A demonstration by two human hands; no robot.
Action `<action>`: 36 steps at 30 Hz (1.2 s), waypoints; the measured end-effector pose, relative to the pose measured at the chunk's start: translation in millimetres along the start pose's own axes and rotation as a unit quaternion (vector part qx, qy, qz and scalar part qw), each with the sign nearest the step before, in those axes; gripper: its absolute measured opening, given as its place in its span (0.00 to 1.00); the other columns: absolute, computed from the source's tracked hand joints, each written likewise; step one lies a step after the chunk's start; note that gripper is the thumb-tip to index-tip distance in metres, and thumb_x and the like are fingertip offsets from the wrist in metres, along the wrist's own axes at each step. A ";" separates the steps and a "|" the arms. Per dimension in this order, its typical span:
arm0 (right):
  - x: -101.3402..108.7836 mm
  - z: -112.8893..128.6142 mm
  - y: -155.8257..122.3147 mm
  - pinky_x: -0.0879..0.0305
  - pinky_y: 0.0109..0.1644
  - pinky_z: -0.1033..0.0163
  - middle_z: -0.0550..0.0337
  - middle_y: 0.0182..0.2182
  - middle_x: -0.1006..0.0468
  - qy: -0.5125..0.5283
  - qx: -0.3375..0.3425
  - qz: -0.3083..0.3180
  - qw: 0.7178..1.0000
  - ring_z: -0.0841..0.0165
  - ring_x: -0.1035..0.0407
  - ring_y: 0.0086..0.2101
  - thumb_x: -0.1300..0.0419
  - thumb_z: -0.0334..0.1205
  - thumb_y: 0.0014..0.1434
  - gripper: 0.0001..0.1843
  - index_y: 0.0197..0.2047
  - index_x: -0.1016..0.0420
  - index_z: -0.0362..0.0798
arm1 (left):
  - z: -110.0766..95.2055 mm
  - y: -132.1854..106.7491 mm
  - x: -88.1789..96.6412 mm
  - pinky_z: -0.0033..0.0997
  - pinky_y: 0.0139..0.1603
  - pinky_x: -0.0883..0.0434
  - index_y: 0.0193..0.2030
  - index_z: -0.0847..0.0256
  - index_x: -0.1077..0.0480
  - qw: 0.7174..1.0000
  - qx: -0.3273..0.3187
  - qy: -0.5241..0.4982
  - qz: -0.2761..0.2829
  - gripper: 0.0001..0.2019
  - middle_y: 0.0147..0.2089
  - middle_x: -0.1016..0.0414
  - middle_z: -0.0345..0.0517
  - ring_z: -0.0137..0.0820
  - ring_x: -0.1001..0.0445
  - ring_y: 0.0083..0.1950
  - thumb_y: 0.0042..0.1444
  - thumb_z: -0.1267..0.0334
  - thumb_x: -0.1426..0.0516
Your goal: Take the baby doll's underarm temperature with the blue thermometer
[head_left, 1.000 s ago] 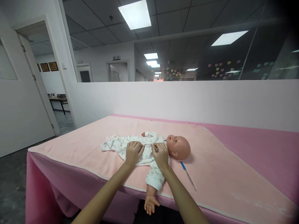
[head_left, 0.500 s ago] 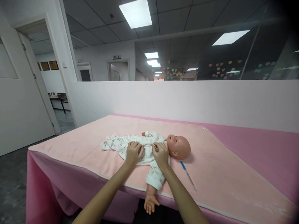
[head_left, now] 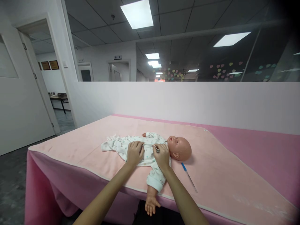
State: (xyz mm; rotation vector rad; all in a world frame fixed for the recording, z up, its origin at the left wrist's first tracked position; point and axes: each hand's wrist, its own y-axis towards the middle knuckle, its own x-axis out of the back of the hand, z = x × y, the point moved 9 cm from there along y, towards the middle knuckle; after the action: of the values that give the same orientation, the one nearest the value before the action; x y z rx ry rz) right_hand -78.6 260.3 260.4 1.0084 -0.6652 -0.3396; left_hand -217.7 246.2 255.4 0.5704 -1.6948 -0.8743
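A baby doll in a white printed romper lies on its back on a light pink blanket, head to the right. One doll arm hangs over the near table edge. My left hand rests on the doll's belly, fingers curled and pinching the romper's front. My right hand is on the chest near the collar, fingers pinched on the fabric edge. A thin blue-tipped stick, a thermometer or syringe, lies on the blanket right of my right arm.
The table has a darker pink cover under the blanket. A white partition wall with glass above runs behind it. An open doorway stands at the left, with grey floor beside the table.
My left hand has crept slightly toward the right along the romper front, closing the gap to my right hand. The doll and the stick have not moved.
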 end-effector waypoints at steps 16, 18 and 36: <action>3.8 5.2 -1.5 0.46 0.39 0.63 0.60 0.23 0.28 -0.012 0.032 -0.019 0.999 0.70 0.36 0.29 0.51 0.38 0.57 0.11 0.28 0.30 0.47 | 9.1 -0.4 2.8 0.35 0.42 0.41 0.39 0.57 0.33 0.998 0.034 -0.039 -0.029 0.10 0.35 0.31 0.45 0.32 0.36 0.38 0.55 0.65 0.53; 4.9 5.6 -1.6 0.46 0.39 0.63 0.59 0.23 0.28 -0.010 0.035 -0.022 0.999 0.70 0.36 0.29 0.51 0.38 0.57 0.11 0.28 0.30 0.47 | 11.2 -0.6 3.3 0.35 0.42 0.41 0.39 0.57 0.33 0.997 0.042 -0.050 -0.039 0.10 0.35 0.31 0.45 0.32 0.35 0.38 0.55 0.64 0.54; 5.9 5.3 -1.3 0.45 0.38 0.62 0.59 0.23 0.28 -0.005 0.032 -0.025 0.999 0.70 0.36 0.29 0.50 0.38 0.56 0.10 0.28 0.31 0.47 | 16.7 -1.0 4.2 0.33 0.40 0.40 0.32 0.60 0.36 0.995 0.069 -0.056 -0.050 0.08 0.30 0.32 0.43 0.31 0.35 0.35 0.55 0.65 0.55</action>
State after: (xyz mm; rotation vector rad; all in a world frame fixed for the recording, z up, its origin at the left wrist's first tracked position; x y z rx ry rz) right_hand -77.6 253.0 263.3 1.0861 -0.6645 -0.3684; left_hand -234.9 246.9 254.8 0.7171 -1.8522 -0.8787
